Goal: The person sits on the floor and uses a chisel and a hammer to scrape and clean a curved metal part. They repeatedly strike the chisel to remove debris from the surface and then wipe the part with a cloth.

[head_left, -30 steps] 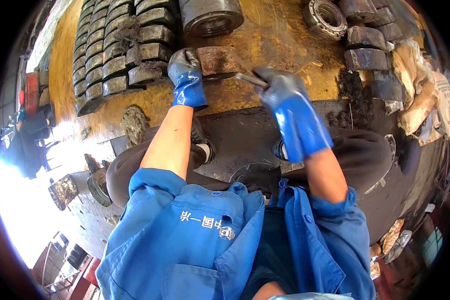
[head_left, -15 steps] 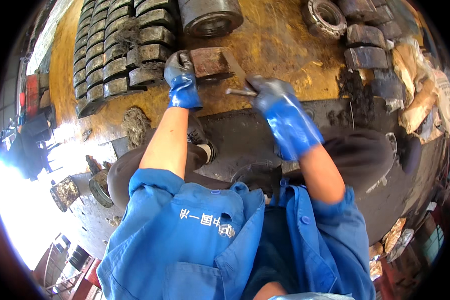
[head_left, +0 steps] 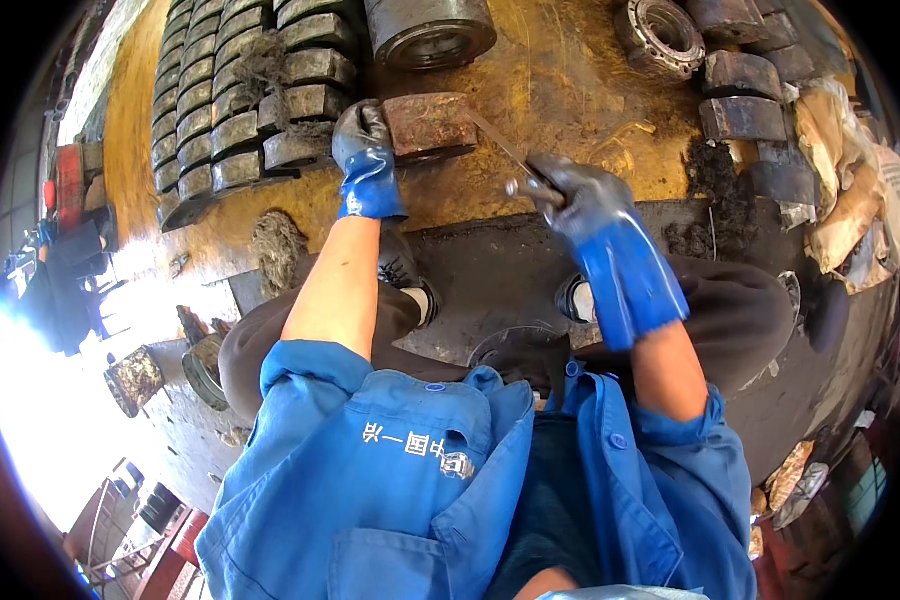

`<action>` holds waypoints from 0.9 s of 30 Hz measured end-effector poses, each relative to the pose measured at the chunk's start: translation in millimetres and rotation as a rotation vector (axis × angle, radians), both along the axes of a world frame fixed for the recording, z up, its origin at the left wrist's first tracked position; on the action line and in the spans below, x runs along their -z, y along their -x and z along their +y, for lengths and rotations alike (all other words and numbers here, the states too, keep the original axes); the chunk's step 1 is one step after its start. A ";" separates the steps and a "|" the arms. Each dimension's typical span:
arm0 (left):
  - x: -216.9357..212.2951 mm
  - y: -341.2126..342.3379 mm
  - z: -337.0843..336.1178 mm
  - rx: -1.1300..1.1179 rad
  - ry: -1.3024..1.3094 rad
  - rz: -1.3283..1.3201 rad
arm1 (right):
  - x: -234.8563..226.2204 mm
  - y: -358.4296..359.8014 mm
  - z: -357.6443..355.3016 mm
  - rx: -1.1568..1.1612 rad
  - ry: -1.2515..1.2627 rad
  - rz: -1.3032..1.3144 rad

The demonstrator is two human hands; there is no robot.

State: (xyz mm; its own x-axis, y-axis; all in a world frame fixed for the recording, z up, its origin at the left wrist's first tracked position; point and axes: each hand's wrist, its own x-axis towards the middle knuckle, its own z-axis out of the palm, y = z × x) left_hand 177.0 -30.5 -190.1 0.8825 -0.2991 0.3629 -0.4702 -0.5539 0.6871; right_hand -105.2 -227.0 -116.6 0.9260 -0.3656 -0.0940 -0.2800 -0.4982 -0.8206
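A rusty reddish-brown metal block [head_left: 432,124], slightly curved, lies on the yellow-brown work surface in front of me. My left hand [head_left: 367,150], in a grey-and-blue coated glove, is closed on the block's left end. Gloved the same way, my right hand [head_left: 588,195] grips a tool with a long thin flat blade [head_left: 502,140]. The blade points up and left, its tip by the block's right end; whether it touches cannot be told. A short metal end of the tool sticks out left of my fist. My fingers hide most of its handle.
Rows of similar dark blocks [head_left: 238,135] stand at the left, with a thick metal cylinder [head_left: 435,45] beyond. A ring-shaped part [head_left: 662,38] and stacked blocks [head_left: 742,118] sit at the far right, beside crumpled brown paper [head_left: 838,215]. Dark fibrous clumps [head_left: 278,245] lie about.
My right hand has moved right and slightly down with the tool, drawing the blade away from the block's top right. The left hand stays on the block.
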 end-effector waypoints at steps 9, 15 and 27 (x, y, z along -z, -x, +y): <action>-7.7 4.9 -5.4 -0.045 -0.049 -0.047 | -129.7 -11.1 23.8 -0.172 0.311 0.106; -7.3 10.8 -5.9 -0.032 -0.065 -0.100 | -144.7 -21.4 36.9 -0.164 0.239 0.151; -6.3 7.2 -11.5 -0.054 -0.039 -0.132 | -84.7 -20.2 -2.8 0.429 -1.232 0.108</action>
State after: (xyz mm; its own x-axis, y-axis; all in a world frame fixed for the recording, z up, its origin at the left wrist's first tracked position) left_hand 169.8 -42.0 -183.8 0.8432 -0.2688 0.4655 -0.5237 -0.6062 0.5986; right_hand -85.0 -229.7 -31.9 0.7249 -0.2487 -0.6424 -0.3210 0.7031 -0.6345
